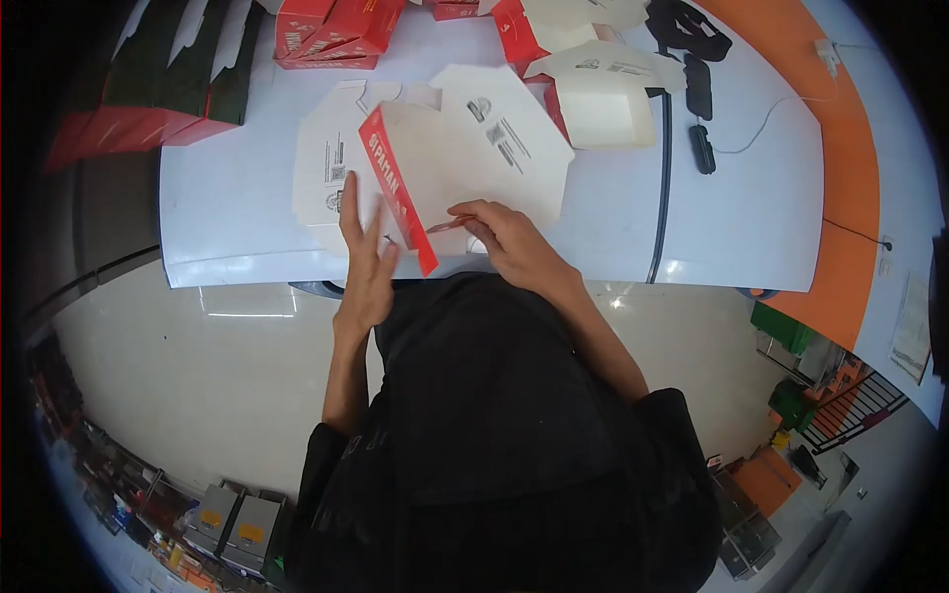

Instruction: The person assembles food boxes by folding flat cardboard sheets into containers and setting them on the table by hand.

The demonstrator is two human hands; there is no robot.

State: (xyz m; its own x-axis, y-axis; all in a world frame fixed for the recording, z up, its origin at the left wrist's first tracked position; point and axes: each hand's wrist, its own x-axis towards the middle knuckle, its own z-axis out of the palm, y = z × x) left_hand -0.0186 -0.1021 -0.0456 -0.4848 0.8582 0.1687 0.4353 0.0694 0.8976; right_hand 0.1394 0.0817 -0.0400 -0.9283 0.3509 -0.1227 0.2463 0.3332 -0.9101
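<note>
A partly folded carton (435, 153), pale inside with printed labels, lies on the white table in front of me. One of its side walls (388, 178), red with white lettering, stands up at a slant. My left hand (371, 262) is beside that red wall, its fingers spread against the carton's left flap. With thumb and fingers closed, my right hand (499, 235) pinches a small flap (450, 224) at the carton's near edge, just right of the red wall's lower end.
Folded red boxes (336, 30) stand at the back. Dark-and-red boxes (188, 89) are stacked at the left. An open pale box (601, 111) sits back right, near a dark strip (662, 188), a black cloth (689, 28) and a small black device with a cable (702, 149).
</note>
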